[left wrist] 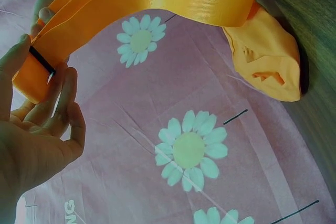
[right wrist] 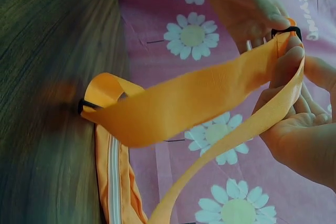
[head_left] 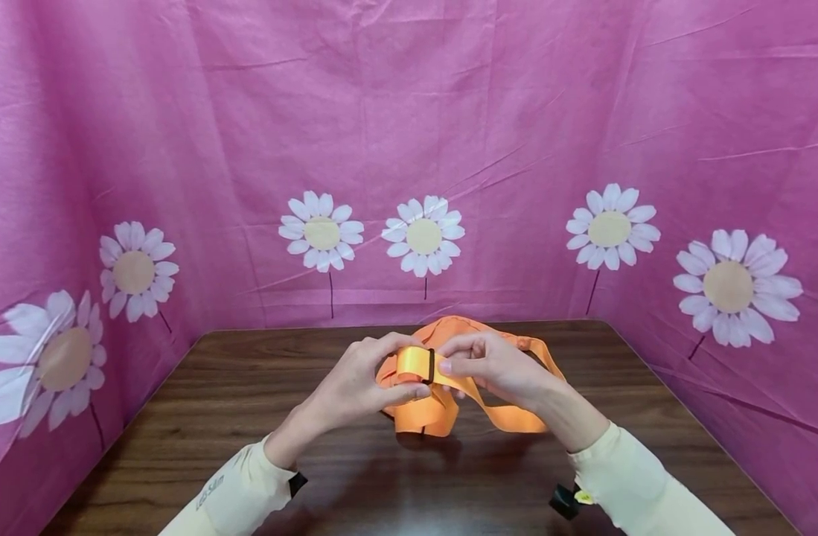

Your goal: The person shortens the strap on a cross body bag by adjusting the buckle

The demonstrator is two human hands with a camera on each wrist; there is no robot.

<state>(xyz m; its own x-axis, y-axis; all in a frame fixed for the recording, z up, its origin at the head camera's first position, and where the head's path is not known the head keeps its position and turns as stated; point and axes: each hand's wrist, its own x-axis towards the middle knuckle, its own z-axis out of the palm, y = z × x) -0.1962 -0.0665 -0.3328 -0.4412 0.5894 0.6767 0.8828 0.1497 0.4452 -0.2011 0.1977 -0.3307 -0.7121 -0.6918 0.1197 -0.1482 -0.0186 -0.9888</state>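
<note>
An orange fabric bag stands on the table behind both hands, its yellow-orange webbing strap looping out in front. Between thumb and fingers, my left hand grips a black strap slider by its two ends. A short fold of webbing bulges out on the left side of that slider. Just to the right of it, my right hand pinches the strap. The right wrist view shows a second black slider low on the strap, near the bag's zipper.
A dark wood-grain table lies under the work. Pink cloth printed with white daisies encloses it at the back and both sides. Small black devices sit at the wrists by the pale sleeves.
</note>
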